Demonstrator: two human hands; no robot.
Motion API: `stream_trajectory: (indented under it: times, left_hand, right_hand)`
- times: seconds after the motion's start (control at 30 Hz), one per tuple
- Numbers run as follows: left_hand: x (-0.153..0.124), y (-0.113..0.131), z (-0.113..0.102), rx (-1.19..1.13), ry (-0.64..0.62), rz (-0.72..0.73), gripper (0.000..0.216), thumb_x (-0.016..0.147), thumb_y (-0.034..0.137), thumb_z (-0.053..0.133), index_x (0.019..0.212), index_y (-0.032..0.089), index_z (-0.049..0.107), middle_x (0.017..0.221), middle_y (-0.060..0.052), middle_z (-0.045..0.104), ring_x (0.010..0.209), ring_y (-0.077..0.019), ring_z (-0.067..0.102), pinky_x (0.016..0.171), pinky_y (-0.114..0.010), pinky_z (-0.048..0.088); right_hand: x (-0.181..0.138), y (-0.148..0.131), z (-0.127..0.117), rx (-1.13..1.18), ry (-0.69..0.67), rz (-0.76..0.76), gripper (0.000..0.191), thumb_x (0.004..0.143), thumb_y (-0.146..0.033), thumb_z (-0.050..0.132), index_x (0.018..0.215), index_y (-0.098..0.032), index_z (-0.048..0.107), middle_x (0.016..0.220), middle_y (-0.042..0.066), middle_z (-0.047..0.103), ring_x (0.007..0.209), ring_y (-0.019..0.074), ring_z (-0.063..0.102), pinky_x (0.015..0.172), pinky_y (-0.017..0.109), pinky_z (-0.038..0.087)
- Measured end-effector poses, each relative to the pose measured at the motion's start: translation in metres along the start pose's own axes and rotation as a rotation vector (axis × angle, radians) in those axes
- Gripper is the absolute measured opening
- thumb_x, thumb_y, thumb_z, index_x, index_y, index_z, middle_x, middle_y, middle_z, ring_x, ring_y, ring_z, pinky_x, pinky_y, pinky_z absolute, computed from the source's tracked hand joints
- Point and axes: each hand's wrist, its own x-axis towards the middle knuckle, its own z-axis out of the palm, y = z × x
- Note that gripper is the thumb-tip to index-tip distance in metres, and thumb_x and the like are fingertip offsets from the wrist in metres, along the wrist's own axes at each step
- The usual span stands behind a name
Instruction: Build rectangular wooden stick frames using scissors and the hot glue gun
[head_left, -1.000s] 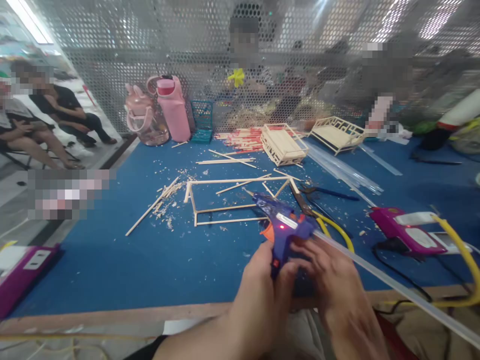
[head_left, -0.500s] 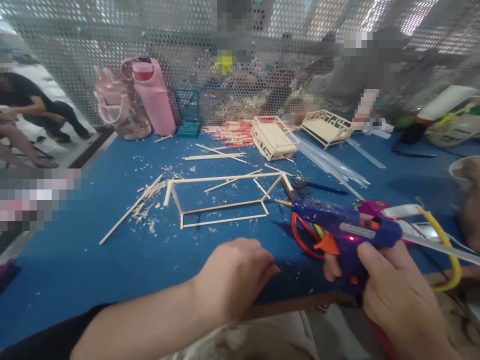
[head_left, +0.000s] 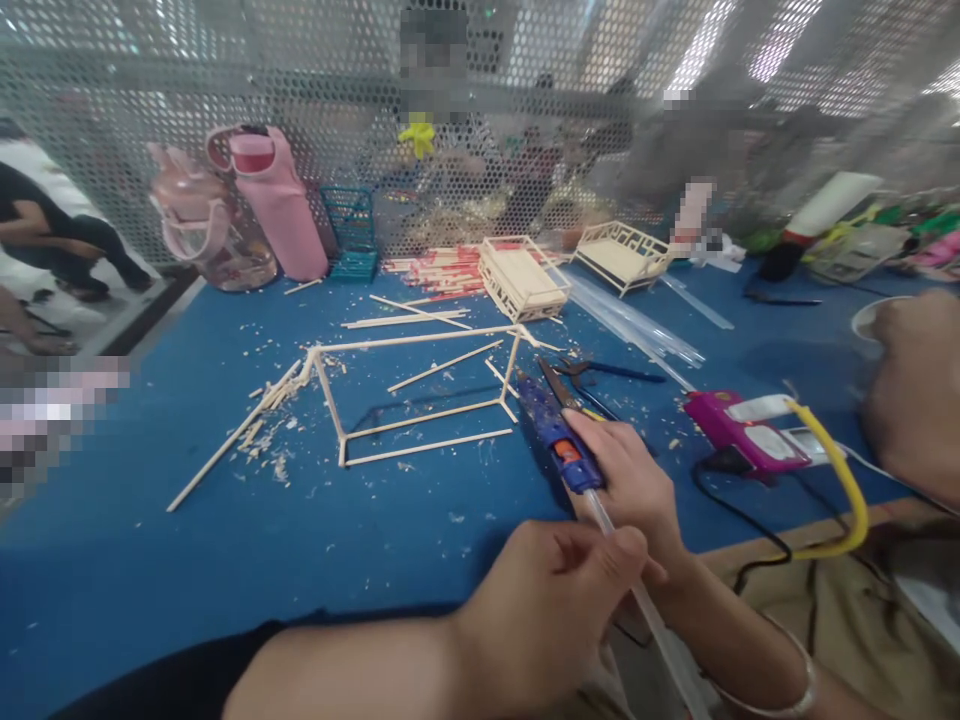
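Observation:
My right hand (head_left: 634, 480) is wrapped round a blue glue gun (head_left: 551, 430), whose nozzle points away toward the right end of a frame of thin wooden sticks (head_left: 420, 339). A long clear glue stick (head_left: 660, 630) runs out of the gun's rear toward me. My left hand (head_left: 551, 590) pinches this glue stick between thumb and fingers, just behind the gun. The stick frame rests on the blue tabletop, touched by neither hand. Pliers (head_left: 622, 371) lie just beyond the gun.
Wood offcuts (head_left: 274, 400) litter the left. Behind are a pink bottle (head_left: 281, 205), a clear jug (head_left: 232, 250), red-tipped sticks (head_left: 442, 270), a small wooden bed model (head_left: 622, 258) and spare glue sticks (head_left: 637, 315). A magenta power strip (head_left: 720, 420) and another person's hand (head_left: 919, 380) are at right.
The glue gun has swung from pointing left to pointing away from me and moved left. My left hand has moved right and now grips the glue stick at its rear. The view has shifted slightly.

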Motion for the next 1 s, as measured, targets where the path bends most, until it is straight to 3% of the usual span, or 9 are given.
stream_trajectory:
  times: [0.23, 0.4, 0.5, 0.6, 0.67, 0.7, 0.8, 0.9, 1.0]
  left_hand:
    - [0.002, 0.001, 0.005, -0.148, 0.028, -0.071, 0.055, 0.076, 0.068, 0.048, 0.058, 0.017, 0.054, 0.042, 0.006, 0.040, 0.036, -0.0059, 0.034, 0.038, -0.020, 0.027]
    - [-0.013, 0.011, -0.021, 0.192, -0.095, 0.054, 0.052, 0.077, 0.064, 0.051, 0.070, 0.015, 0.068, 0.054, 0.001, 0.054, 0.044, -0.0071, 0.041, 0.041, -0.019, 0.030]
    - [-0.026, 0.029, -0.062, 0.509, 0.162, 0.182, 0.036, 0.077, 0.050, 0.055, 0.073, 0.018, 0.071, 0.053, 0.001, 0.057, 0.045, -0.0089, 0.041, 0.042, -0.020, 0.030]
    - [-0.037, 0.056, -0.121, 0.815, 0.790, 0.312, 0.037, 0.077, 0.051, 0.049, 0.079, 0.021, 0.070, 0.064, 0.001, 0.065, 0.052, -0.0115, 0.050, 0.050, -0.022, 0.036]
    - [-0.037, 0.073, -0.160, 1.068, 1.082, 0.099, 0.042, 0.082, 0.049, 0.042, 0.081, 0.017, 0.069, 0.059, 0.002, 0.062, 0.055, -0.0117, 0.052, 0.057, -0.022, 0.037]
    - [-0.036, 0.079, -0.176, 1.199, 1.046, -0.073, 0.045, 0.085, 0.049, 0.039, 0.079, 0.014, 0.068, 0.056, 0.002, 0.059, 0.057, -0.0117, 0.054, 0.060, -0.023, 0.036]
    - [-0.023, 0.084, -0.204, 1.239, 0.950, -0.190, 0.042, 0.080, 0.053, 0.051, 0.069, 0.015, 0.065, 0.053, -0.002, 0.061, 0.054, -0.0169, 0.056, 0.057, -0.026, 0.037]
    - [-0.010, 0.076, -0.207, 1.260, 0.924, -0.184, 0.035, 0.074, 0.050, 0.062, 0.080, 0.017, 0.065, 0.062, -0.006, 0.067, 0.059, -0.0210, 0.059, 0.057, -0.028, 0.039]
    - [-0.007, 0.071, -0.193, 1.290, 1.026, -0.053, 0.033, 0.075, 0.045, 0.062, 0.091, 0.017, 0.065, 0.078, -0.009, 0.070, 0.072, -0.0247, 0.063, 0.062, -0.030, 0.042]
  right_hand:
    - [-0.002, -0.004, 0.002, 0.101, -0.079, -0.001, 0.045, 0.082, -0.018, 0.041, 0.124, -0.018, 0.057, 0.092, 0.010, 0.068, 0.084, 0.0238, 0.066, 0.075, 0.036, 0.056]
    - [-0.001, 0.001, -0.004, 0.108, -0.031, 0.036, 0.037, 0.083, -0.026, 0.050, 0.118, -0.020, 0.060, 0.090, 0.008, 0.071, 0.082, 0.0236, 0.068, 0.075, 0.034, 0.056]
    - [0.003, 0.009, -0.015, 0.098, -0.029, 0.179, 0.029, 0.081, -0.032, 0.056, 0.107, -0.022, 0.065, 0.086, 0.007, 0.072, 0.080, 0.0250, 0.069, 0.069, 0.032, 0.056]
    - [0.010, 0.018, -0.023, 0.120, -0.031, 0.280, 0.025, 0.079, -0.039, 0.059, 0.095, -0.022, 0.069, 0.081, 0.008, 0.073, 0.081, 0.0275, 0.069, 0.068, 0.035, 0.056]
    - [0.018, 0.021, -0.027, 0.159, -0.073, 0.358, 0.028, 0.076, -0.044, 0.061, 0.090, -0.021, 0.070, 0.079, 0.008, 0.074, 0.080, 0.0286, 0.070, 0.070, 0.037, 0.056]
    - [0.023, 0.020, -0.028, 0.208, -0.122, 0.402, 0.030, 0.076, -0.045, 0.061, 0.090, -0.020, 0.070, 0.078, 0.008, 0.074, 0.078, 0.0282, 0.070, 0.069, 0.038, 0.056]
    - [0.034, 0.013, -0.031, 0.380, -0.303, 0.499, 0.034, 0.076, -0.044, 0.057, 0.093, -0.018, 0.071, 0.073, 0.006, 0.074, 0.068, 0.0248, 0.070, 0.067, 0.037, 0.056]
    - [0.036, 0.003, -0.032, 0.374, -0.311, 0.449, 0.032, 0.071, -0.043, 0.058, 0.087, -0.019, 0.073, 0.073, 0.006, 0.074, 0.073, 0.0254, 0.070, 0.072, 0.038, 0.056]
    - [0.031, 0.001, -0.033, 0.322, -0.261, 0.397, 0.028, 0.069, -0.043, 0.059, 0.081, -0.022, 0.073, 0.076, 0.005, 0.075, 0.078, 0.0262, 0.071, 0.074, 0.037, 0.055]
